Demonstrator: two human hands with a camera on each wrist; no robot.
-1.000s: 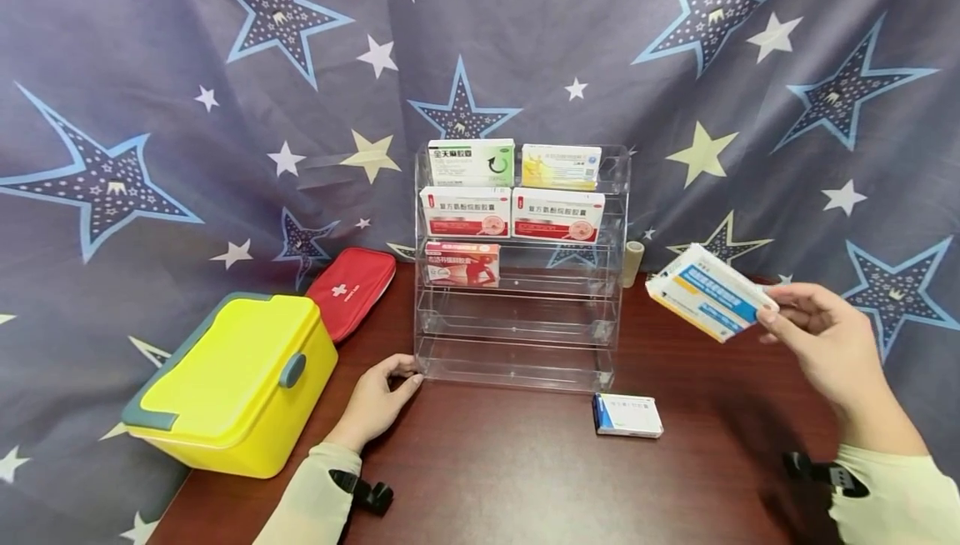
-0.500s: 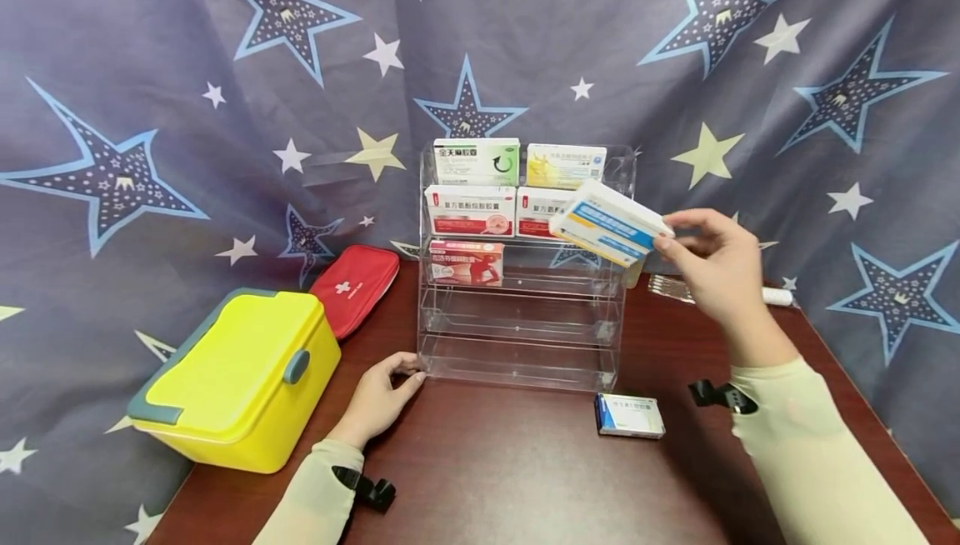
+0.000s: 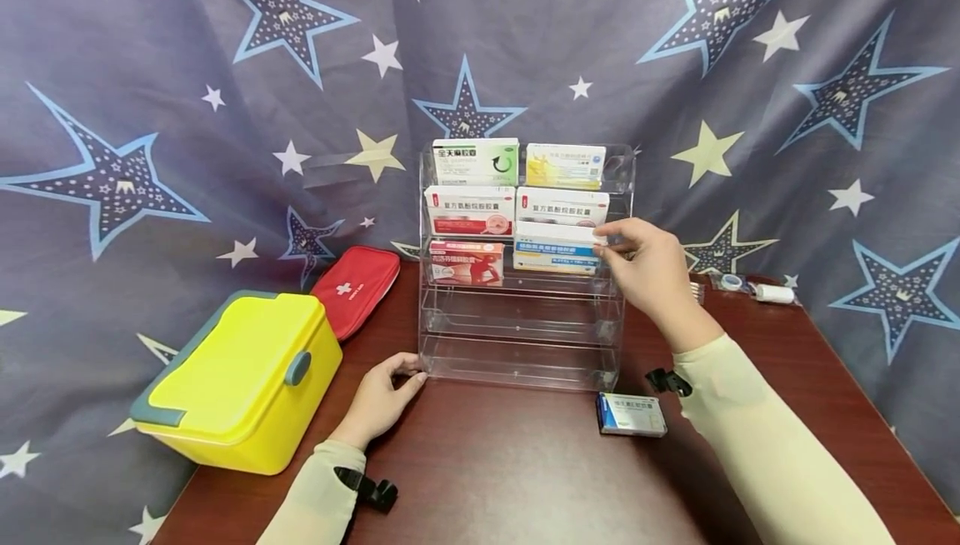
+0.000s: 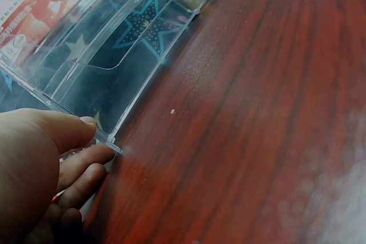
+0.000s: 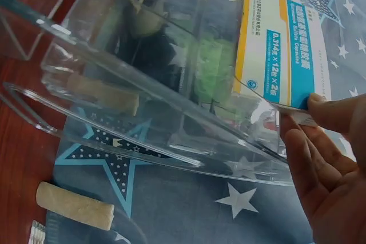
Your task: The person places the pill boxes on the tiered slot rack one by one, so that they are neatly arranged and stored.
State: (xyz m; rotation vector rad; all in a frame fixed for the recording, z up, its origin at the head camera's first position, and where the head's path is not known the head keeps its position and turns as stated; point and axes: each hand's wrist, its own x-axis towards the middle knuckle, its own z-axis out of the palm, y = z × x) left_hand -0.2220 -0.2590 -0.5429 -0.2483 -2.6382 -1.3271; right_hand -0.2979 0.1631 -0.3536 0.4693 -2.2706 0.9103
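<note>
A clear acrylic tiered rack (image 3: 517, 328) stands on the table. My right hand (image 3: 647, 270) pinches the right end of a white, blue and yellow capsule box (image 3: 555, 247) at the third tier, right side. In the right wrist view, the thumb lies on the printed face of that box (image 5: 280, 50), with fingers behind it. My left hand (image 3: 378, 399) holds the rack's lower left corner; the left wrist view shows the thumb (image 4: 74, 130) on one side of the clear panel and fingers on the other. Beside the held box sits a red capsule box (image 3: 467, 264).
Upper tiers hold a green-white box (image 3: 476, 162), a yellow-white box (image 3: 566, 165) and two red-white boxes, one on the left (image 3: 470, 212). A blue-white box (image 3: 632, 414) lies front right. Leftward are a yellow case (image 3: 240, 378) and red first-aid pouch (image 3: 354, 291). A white roll (image 3: 774, 293) lies back right.
My right hand has carried the blue-and-yellow capsule box leftward from the right side to the rack's third tier, turning it level. My left hand has stayed at the rack's corner.
</note>
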